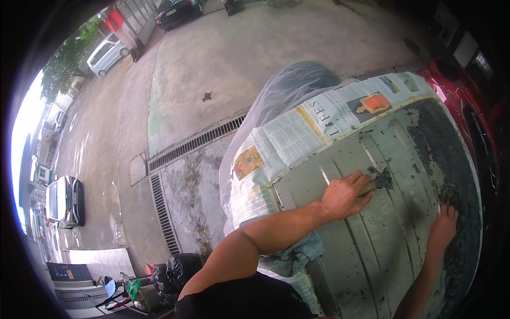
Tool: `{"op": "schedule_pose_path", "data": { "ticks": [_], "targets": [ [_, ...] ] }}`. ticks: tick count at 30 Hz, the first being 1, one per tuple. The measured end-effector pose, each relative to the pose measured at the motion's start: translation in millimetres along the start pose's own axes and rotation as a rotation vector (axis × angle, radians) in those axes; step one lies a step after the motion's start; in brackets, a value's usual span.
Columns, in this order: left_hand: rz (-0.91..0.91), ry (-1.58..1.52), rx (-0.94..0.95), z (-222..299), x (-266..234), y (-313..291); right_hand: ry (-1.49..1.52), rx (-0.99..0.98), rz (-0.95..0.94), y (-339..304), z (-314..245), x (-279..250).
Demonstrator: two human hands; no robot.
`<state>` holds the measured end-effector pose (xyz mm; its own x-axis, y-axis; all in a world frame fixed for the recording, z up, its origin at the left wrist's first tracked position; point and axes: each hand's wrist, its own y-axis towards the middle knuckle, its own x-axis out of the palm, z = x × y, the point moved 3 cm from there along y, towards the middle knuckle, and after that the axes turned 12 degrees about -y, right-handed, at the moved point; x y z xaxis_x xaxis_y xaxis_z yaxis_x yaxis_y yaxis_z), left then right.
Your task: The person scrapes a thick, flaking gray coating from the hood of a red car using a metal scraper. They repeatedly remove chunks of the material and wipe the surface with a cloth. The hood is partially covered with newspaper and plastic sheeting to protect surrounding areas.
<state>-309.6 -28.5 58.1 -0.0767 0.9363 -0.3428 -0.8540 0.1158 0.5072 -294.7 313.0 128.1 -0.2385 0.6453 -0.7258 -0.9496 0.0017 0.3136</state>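
Observation:
Before me is a grey ribbed vehicle roof panel (340, 250), with a dark, peeling coating (433, 138) along its right side and small dark flakes scattered about. My left hand (345, 196) is closed over the middle of the panel. A ragged dark grey scrap (382, 179) shows at its fingertips, apparently gripped there. My right hand (444, 227) rests at the crumbling edge of the coating with its fingers bent together. A thin pale edge shows by its thumb, but what it holds cannot be made out.
Taped newspaper (287, 135) borders the panel, with clear plastic sheeting (297, 80) beyond it. A grey-blue cloth (297, 255) lies under my left forearm. A red car (462, 106) stands close on the right. Black bags (183, 266) sit at lower left, and drain grates (196, 141) cross the concrete.

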Motion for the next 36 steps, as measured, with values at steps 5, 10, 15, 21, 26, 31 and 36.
{"op": "schedule_pose_path", "data": {
  "ticks": [5,10,15,21,26,31,36],
  "targets": [
    [-0.012,0.011,0.016,0,6,3,0.023,0.157,0.014,-18,67,14],
    [-0.042,0.029,0.028,1,9,3,0.103,0.337,-0.141,-59,116,53],
    [-0.043,0.040,0.053,5,7,0,0.419,0.529,-0.172,-82,132,25],
    [-0.065,0.058,0.066,4,10,-2,0.213,0.388,-0.078,-110,160,48],
    [-0.083,0.062,0.083,-1,11,-6,-0.002,0.346,-0.108,-110,160,14],
    [-0.098,0.041,0.091,-2,11,-8,0.058,0.453,-0.094,-128,166,16],
    [-0.094,0.067,0.116,-1,11,-8,0.029,0.513,-0.133,-142,175,18]
  ]
}}
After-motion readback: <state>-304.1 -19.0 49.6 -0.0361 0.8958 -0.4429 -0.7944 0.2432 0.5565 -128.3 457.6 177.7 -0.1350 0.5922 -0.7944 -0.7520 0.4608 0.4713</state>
